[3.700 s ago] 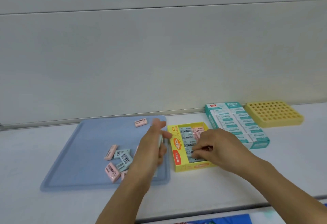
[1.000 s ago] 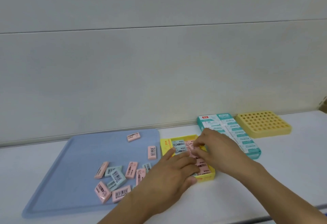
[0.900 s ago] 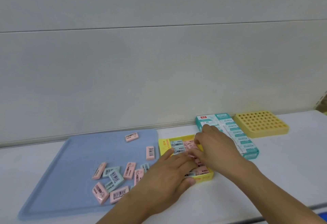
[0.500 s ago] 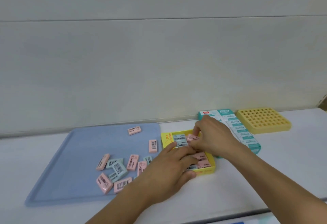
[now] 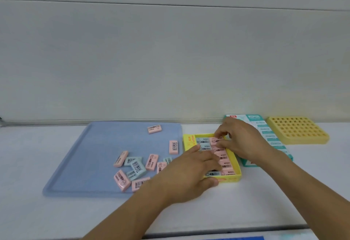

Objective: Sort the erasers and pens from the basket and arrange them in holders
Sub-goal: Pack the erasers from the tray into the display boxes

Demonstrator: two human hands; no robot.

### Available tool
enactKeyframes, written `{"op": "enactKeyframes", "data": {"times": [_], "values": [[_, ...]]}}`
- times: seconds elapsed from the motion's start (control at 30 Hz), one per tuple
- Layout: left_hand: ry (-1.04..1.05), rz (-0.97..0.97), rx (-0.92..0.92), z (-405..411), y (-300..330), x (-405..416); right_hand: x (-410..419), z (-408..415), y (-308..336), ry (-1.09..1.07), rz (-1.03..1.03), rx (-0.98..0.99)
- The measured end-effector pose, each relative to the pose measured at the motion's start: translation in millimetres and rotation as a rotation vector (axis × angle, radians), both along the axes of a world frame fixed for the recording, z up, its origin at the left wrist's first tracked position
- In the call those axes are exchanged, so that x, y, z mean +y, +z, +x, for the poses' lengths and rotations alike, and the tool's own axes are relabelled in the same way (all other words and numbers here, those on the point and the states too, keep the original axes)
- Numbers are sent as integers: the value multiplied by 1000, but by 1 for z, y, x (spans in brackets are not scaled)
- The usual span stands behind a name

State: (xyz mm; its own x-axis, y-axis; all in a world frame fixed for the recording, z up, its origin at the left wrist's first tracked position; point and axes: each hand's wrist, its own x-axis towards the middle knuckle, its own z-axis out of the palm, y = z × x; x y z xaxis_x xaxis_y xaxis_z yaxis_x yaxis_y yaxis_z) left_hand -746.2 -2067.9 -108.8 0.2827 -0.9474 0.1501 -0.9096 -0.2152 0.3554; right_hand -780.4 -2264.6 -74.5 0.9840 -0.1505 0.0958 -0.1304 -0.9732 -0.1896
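A small yellow box (image 5: 239, 171) on the white table holds rows of pink and light blue erasers. My left hand (image 5: 191, 171) lies flat over the box's left side, fingers straight, pressing on the erasers. My right hand (image 5: 240, 141) is at the box's far end and pinches a pink eraser (image 5: 216, 140) in the top row. Several loose pink and blue erasers (image 5: 137, 166) lie on a blue tray (image 5: 79, 164) to the left.
A teal box of white erasers (image 5: 269, 135) stands right of the yellow box, partly behind my right hand. A yellow holder with a grid of holes (image 5: 297, 129) sits at the far right. A grey wall runs close behind the table.
My right hand has slid from the box's near end to its far end and now pinches a pink eraser there. My left hand has come down flat on the erasers in the box.
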Motion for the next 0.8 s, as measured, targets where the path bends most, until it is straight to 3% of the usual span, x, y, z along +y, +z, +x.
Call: {"op": "enactKeyframes", "data": {"times": [0.17, 0.23, 0.33, 0.4, 0.5, 0.57, 0.67, 0.8], "values": [[4, 21, 0, -1, 4, 0, 1, 3, -10, 14, -74, -37], [21, -50, 121, 1, 8, 5, -1, 2, -9, 11, -94, -47], [293, -322, 379, 22, 17, 31, 6, 2, -1, 21, 63, -183], [536, -421, 336, 51, 18, 54, 25, 10, 4, 123, 166, -273], [707, -224, 273, 92, 16, 66, 65, 36, 11, 341, 91, -144], [666, -72, 250, 107, 15, 60, 84, 50, 12, 417, -108, -20], [583, 86, 73, 118, 13, 48, 96, 60, 10, 515, -360, 116], [637, 49, 28, 121, 8, 48, 95, 66, 7, 513, -304, 174]]}}
